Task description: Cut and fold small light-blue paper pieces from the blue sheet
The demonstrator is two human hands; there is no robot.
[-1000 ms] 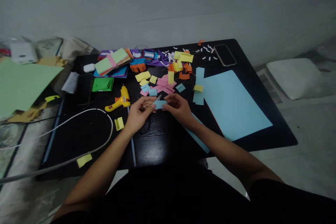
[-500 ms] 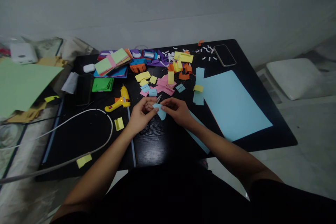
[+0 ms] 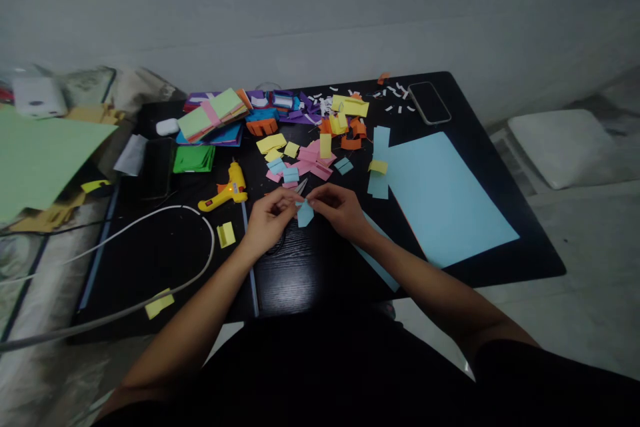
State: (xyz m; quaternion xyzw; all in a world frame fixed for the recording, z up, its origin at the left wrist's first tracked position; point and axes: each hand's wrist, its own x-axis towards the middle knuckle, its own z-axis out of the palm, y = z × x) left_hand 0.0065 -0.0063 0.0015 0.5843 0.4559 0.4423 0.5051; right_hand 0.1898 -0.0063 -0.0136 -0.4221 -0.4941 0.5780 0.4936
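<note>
Between my two hands is a small piece of light blue paper, pinched at its upper edge. My left hand grips its left side with thumb and fingers, and my right hand grips its right side. Just beyond the fingers the blades of scissors point away from me; their handles are mostly hidden behind my left hand. Past the scissors lie small folded blue pieces, pink paper strips and yellow pieces. A blue paper strip runs partly under my right forearm.
A yellow glue gun lies left of my hands, near a looping white cable. Large light blue sheets and a phone are on the right. Stacked coloured paper and white scraps lie along the back of the black table.
The blue paper between my fingers has turned and bent, showing a narrower face. My fingertips have drawn closer together along its top edge.
</note>
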